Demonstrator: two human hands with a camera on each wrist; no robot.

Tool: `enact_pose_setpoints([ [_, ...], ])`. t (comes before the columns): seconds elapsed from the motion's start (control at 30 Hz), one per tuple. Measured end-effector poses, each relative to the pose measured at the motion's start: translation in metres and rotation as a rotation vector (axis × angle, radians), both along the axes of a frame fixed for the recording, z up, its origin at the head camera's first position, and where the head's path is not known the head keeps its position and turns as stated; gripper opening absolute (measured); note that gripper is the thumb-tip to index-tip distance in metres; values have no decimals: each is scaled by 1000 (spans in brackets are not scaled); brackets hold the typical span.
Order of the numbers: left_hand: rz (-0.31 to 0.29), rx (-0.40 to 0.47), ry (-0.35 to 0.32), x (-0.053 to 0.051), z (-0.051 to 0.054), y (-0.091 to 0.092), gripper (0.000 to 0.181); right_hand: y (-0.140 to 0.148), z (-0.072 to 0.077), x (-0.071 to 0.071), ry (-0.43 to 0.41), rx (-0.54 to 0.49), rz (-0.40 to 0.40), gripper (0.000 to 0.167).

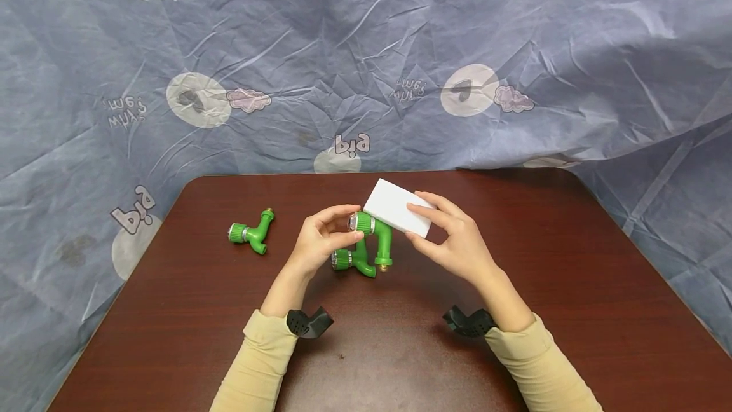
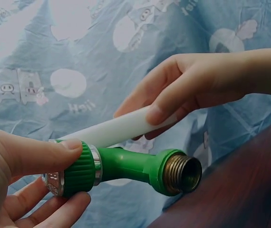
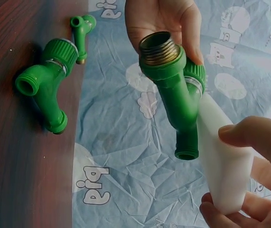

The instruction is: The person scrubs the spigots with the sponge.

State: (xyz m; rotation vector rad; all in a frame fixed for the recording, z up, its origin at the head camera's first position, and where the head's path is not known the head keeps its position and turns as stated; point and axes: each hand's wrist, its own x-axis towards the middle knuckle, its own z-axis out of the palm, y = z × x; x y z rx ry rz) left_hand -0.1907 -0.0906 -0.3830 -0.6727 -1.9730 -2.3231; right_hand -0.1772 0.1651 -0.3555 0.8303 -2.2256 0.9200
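Note:
In the head view my left hand (image 1: 316, 240) pinches a green tap (image 1: 384, 243) by its ribbed knob, holding it above the table. The tap's brass threaded end (image 2: 185, 174) points away from that hand in the left wrist view. My right hand (image 1: 457, 234) grips a white block (image 1: 394, 205) between thumb and fingers. In the right wrist view the white block (image 3: 223, 161) lies against or very close to the held tap's side; actual contact I cannot tell. Below, a second green tap (image 3: 50, 88) rests on the table, partly behind the held one in the head view.
A third green tap (image 1: 251, 231) lies on the left part of the dark red-brown table (image 1: 189, 336). Behind the table's far edge hangs a wrinkled blue-grey printed cloth (image 1: 343, 68). Black camera mounts (image 1: 309, 323) sit on both wrists.

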Motion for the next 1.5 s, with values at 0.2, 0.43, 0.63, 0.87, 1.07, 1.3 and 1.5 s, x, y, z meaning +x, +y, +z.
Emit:
enact_pose_setpoints([
  [0.2,9,-17,27,1,2,2,50,-3,-2,0,13,-9,-4,43],
  [0.43,22,-4,43,4,3,5,47,-5,-7,-2,109,46,-74,43],
  [0.63,22,23,20,4,3,5,47,-2,-7,-4,113,-5,-141,45],
  [0.87,21,1,40,5,2,9,48,-7,-6,-1,42,26,-72,43],
  [1.07,23,1,39,5,2,10,50,-1,-6,-4,32,0,-161,43],
  [1.3,20,12,42,5,2,11,49,1,-6,-4,10,-15,-120,42],
  [1.5,61,-1,59,5,2,12,46,-7,-4,2,-45,-35,-16,42],
])
